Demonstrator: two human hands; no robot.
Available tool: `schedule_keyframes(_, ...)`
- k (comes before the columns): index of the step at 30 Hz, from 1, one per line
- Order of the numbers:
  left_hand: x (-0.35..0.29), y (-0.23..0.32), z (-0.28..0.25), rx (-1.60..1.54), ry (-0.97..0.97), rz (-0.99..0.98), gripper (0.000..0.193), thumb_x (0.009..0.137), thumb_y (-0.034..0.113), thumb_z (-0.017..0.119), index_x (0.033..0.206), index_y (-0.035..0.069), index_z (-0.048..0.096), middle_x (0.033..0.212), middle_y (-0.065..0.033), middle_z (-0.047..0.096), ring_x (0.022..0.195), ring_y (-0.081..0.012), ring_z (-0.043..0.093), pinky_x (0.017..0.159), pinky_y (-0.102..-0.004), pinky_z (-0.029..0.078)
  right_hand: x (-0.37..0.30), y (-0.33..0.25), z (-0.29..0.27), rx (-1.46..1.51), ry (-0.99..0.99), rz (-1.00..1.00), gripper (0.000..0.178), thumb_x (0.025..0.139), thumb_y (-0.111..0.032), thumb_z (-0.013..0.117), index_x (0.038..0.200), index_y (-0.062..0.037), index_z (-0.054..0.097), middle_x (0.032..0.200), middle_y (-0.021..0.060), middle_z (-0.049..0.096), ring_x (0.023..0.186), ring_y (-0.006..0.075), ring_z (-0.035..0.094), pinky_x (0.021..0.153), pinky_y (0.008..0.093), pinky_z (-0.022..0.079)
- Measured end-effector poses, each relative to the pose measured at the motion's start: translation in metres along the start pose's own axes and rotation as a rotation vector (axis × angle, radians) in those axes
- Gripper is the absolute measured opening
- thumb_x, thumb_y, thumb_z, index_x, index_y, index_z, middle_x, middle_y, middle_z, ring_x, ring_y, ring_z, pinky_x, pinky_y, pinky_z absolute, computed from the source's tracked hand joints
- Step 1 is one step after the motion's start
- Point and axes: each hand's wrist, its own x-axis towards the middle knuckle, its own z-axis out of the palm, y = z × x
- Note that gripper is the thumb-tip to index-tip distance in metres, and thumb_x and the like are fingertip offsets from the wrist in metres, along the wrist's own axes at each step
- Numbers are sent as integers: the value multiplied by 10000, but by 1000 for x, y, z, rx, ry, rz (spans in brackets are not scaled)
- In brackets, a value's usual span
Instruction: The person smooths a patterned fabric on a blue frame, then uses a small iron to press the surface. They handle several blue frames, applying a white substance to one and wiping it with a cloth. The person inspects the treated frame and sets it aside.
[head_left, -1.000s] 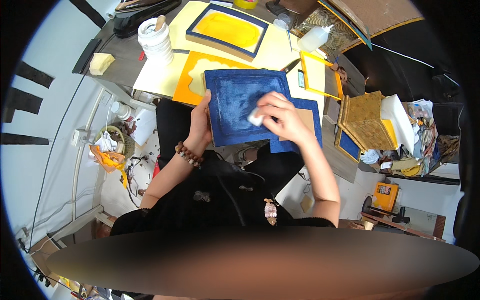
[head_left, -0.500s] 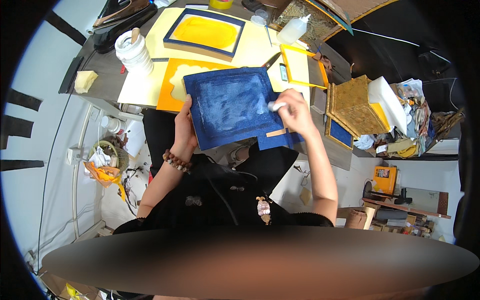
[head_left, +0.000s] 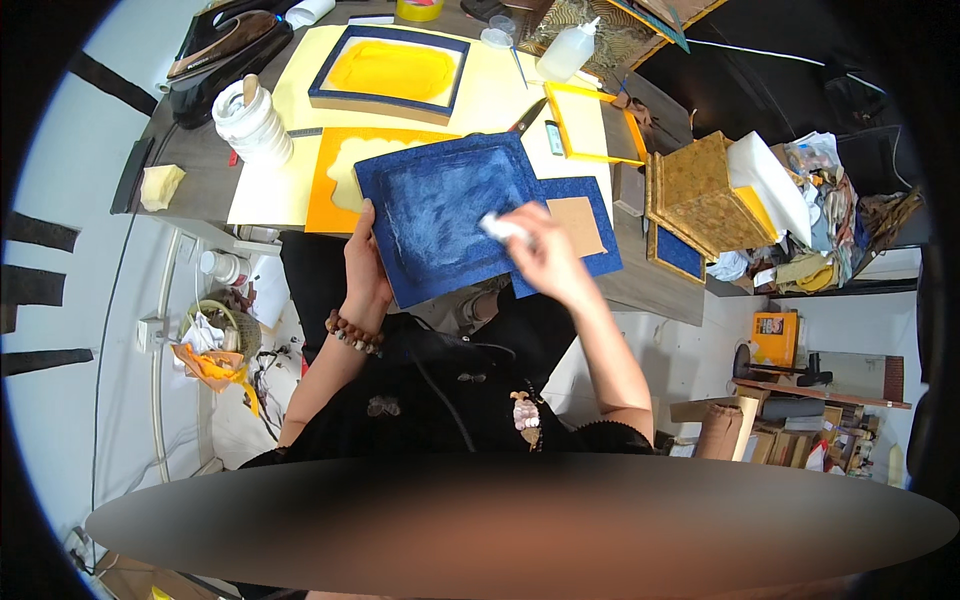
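The left hand (head_left: 364, 268) grips the left edge of a blue fabric-covered panel (head_left: 445, 212), fingers closed around it, holding it tilted above the near edge of the counter (head_left: 195, 180). The right hand (head_left: 545, 258) pinches a small white pad (head_left: 502, 227) in closed fingers and presses it on the panel's lower right part. A second blue board (head_left: 590, 225) lies just beside, under the panel's right edge.

A white squeeze bottle (head_left: 566, 52) is lying near the counter's (head_left: 190, 170) far edge. A gold patterned box (head_left: 700, 195) is sitting at its right end, and an orange box (head_left: 772, 337) is standing below.
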Motion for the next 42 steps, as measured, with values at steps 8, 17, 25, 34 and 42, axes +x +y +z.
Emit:
schedule_keyframes(8, 0, -2, 2, -14, -27, 38, 414, 1081, 372, 507, 1303, 37, 603, 1157, -128, 739, 995, -223, 745, 870, -390, 626, 10, 10, 22, -283, 189, 161, 205, 856, -1, 647, 1047, 44, 704, 1007, 238, 694, 932, 415, 699, 862, 455, 564)
schedule_keyframes(17, -1, 2, -2, 16, -8, -7, 420, 1077, 383, 515, 1300, 39, 608, 1168, -124, 738, 1001, -224, 743, 889, -395, 619, 45, 16, 5, -280, 378, 89, 214, 845, 18, 623, 1029, 34, 730, 934, 205, 693, 857, 354, 706, 797, 435, 575)
schedule_keyframes(25, -3, 3, 3, 16, -6, -22, 427, 1082, 396, 499, 1279, 38, 623, 1151, -114, 742, 1005, -212, 739, 896, -372, 608, 28, -7, 49, 163, 66, 40, 193, 881, 23, 640, 1052, 10, 729, 970, 150, 702, 873, 270, 708, 771, 394, 570)
schedule_keyframes(34, 2, 3, -2, 13, -14, -15, 474, 1074, 415, 511, 1347, 31, 563, 1212, -141, 708, 1055, -240, 714, 933, -403, 589, 61, -4, 45, -127, 137, 18, 220, 849, 4, 615, 1031, 7, 738, 954, 223, 692, 895, 386, 706, 806, 464, 578)
schedule_keyframes(42, 4, 1, -5, -15, -15, -18, 459, 1076, 413, 507, 1329, 38, 583, 1197, -125, 716, 1050, -235, 715, 936, -395, 590, 110, 15, 37, -399, 202, 80, 188, 854, -26, 640, 1018, 27, 714, 944, 237, 680, 863, 403, 693, 816, 463, 569)
